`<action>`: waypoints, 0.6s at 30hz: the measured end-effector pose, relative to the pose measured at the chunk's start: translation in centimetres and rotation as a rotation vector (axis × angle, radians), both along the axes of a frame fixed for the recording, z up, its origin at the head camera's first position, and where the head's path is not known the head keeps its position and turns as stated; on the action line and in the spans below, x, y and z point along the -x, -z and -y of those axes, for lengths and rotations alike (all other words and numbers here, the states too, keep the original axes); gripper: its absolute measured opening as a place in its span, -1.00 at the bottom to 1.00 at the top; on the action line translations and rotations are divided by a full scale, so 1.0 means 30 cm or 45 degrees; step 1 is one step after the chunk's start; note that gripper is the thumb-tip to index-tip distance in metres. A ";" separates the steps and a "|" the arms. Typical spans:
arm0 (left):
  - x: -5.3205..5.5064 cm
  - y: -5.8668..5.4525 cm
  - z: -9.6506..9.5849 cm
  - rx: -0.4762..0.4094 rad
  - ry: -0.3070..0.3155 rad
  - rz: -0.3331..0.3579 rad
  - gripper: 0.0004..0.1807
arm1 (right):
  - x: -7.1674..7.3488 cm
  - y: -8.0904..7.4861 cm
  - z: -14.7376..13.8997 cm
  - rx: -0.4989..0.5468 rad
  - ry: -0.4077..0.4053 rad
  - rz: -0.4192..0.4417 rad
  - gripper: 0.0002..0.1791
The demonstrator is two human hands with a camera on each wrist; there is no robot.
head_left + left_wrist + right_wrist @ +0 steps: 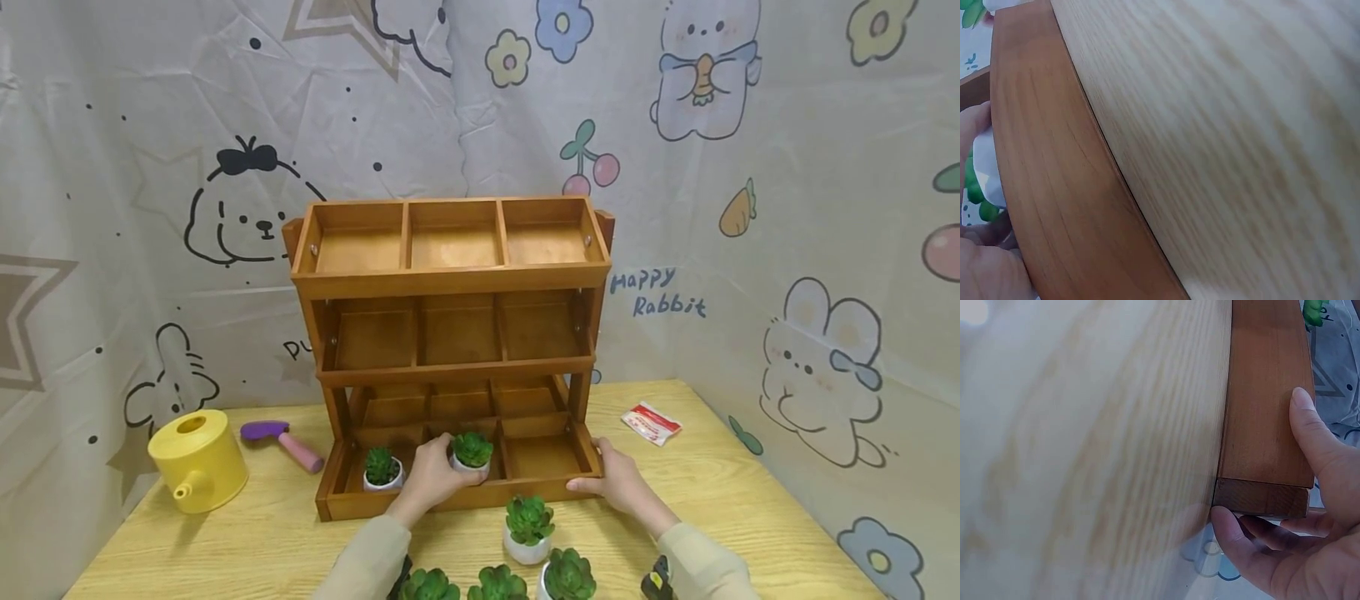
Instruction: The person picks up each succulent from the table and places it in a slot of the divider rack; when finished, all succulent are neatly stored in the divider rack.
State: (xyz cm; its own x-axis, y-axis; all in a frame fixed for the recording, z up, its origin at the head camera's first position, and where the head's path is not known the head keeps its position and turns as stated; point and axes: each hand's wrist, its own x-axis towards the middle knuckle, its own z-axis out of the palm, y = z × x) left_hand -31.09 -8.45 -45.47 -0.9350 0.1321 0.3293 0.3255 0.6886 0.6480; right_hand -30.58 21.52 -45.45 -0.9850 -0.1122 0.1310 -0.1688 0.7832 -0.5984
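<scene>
My left hand (433,477) holds a potted succulent (472,451) in a white pot, at the middle front compartment of the bottom tier of a wooden shelf (452,285). In the left wrist view, its fingers and thumb are around the white pot (987,165), partly hidden behind the front board (1069,162). A second potted succulent (382,469) sits in the compartment to the left. My right hand (618,477) grips the shelf's lower right front corner. Its thumb lies on the front board (1266,412) and the other fingers bend around the end.
Several more succulents, such as one potted succulent (528,530), stand on the wooden table (720,500) before the shelf. A yellow watering can (198,462) and a purple and pink tool (282,444) lie left. A red and white packet (651,422) lies right.
</scene>
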 end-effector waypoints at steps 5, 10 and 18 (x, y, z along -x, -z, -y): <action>0.001 -0.008 -0.009 0.023 -0.024 0.073 -0.35 | 0.002 0.000 -0.001 -0.004 0.000 -0.009 0.01; 0.003 -0.012 -0.015 0.068 -0.036 0.087 -0.32 | 0.002 -0.002 -0.001 -0.010 -0.003 -0.018 0.02; -0.005 -0.013 -0.017 0.090 -0.055 0.123 -0.15 | 0.001 0.001 -0.001 -0.008 -0.002 -0.016 0.02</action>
